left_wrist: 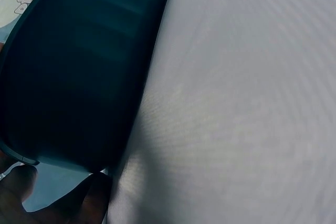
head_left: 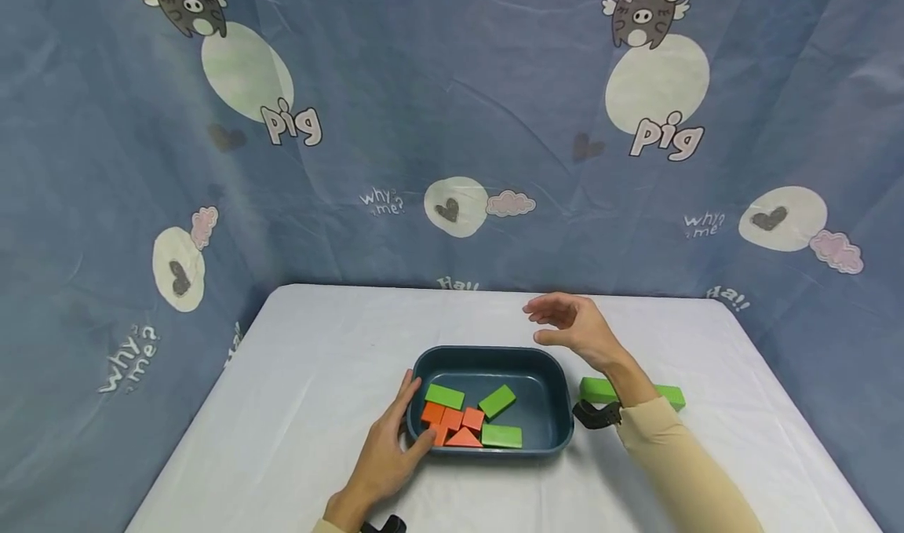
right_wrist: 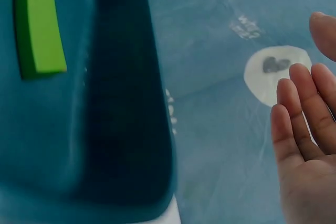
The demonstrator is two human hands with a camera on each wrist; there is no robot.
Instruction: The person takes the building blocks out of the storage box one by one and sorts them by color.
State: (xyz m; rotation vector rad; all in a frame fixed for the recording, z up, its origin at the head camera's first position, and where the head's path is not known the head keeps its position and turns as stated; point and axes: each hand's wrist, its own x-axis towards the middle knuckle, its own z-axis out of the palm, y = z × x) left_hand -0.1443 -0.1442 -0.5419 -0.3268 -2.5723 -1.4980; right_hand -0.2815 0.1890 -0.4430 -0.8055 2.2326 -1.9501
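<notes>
Steadying the dark blue tray is the work of the left hand, whose fingers are laid against the tray's left wall near the front corner; the thumb reaches over the rim, but no firm pinch can be made out. The right hand is held in the air above the far right corner of the tray, fingers spread and relaxed, with nothing in it. Inside the tray, three green blocks and several orange blocks are gathered in the near left part, while the far part is bare. One long green block is seen on the white table, just beside the right wall of the tray and partly hidden by the right forearm.

It is judged that this long block is the next piece to be taken. For a good result, the tray should be kept pressed in place, so that it is not pushed along the cloth. The block should be gripped near its middle, so that it does not tilt, and lowered into the bare far part.
</notes>
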